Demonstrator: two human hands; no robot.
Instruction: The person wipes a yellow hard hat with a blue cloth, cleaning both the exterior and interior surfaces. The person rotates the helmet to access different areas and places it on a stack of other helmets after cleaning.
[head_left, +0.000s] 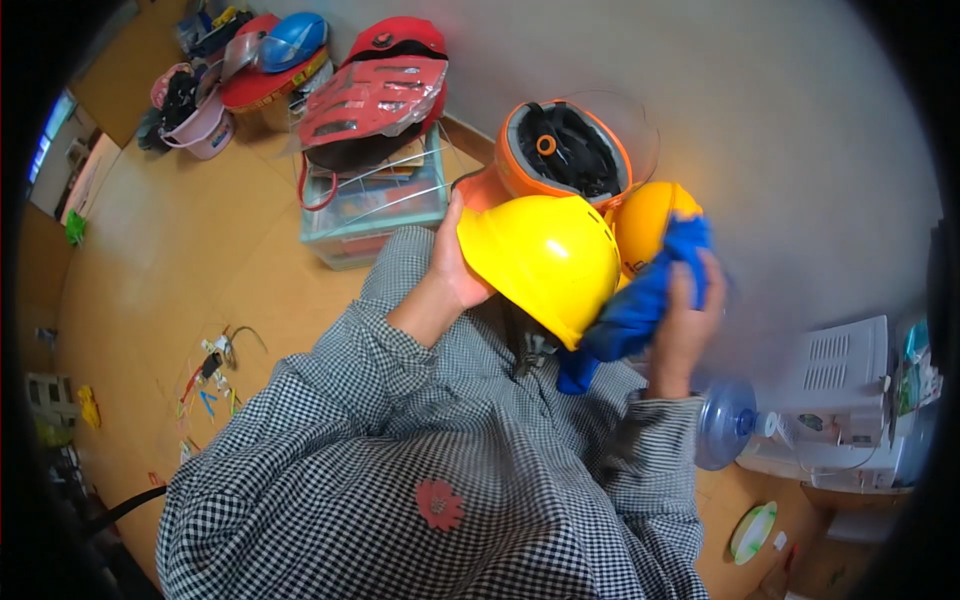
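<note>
My left hand grips the brim end of a bright yellow hard hat, tilted above my lap with its shell facing up and right. In my right hand, slightly blurred, is a bunched blue cloth; its lower part lies close to the hat's lower right edge, and whether they touch is unclear. Behind the yellow hat, an orange helmet rests with its black-lined inside up and a clear visor at its side. A darker yellow hard hat sits to the right, partly covered by the cloth.
A lidded plastic storage box holds up red helmets ahead on the left. Beyond are a blue helmet and a pink bucket. Small scraps litter the left floor. A water jug and white appliance stand right.
</note>
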